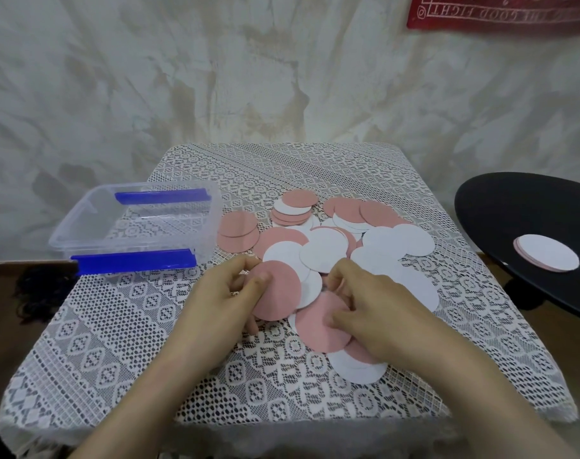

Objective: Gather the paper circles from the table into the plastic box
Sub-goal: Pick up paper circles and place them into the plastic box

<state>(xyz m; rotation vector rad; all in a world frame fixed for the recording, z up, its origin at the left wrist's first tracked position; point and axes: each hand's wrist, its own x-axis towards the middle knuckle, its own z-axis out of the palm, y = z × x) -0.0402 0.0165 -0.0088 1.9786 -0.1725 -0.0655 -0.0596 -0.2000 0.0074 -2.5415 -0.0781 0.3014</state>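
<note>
Circles point(328, 250) light, thin, slippery; lift by edge. Left hand point(222, 293) pinches pink circle point(277, 293); right hand point(374, 313) curled on pile, grasp unclear.

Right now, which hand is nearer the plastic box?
Left. The left hand, pinching a pink circle, sits just right of the plastic box; the right hand is farther right, over the paper circles.

One plastic box point(89, 223), two blue clips point(162, 196), two hands point(222, 294), perhaps thirty overlapping paper circles point(325, 253), one black tray point(513, 207).
</note>
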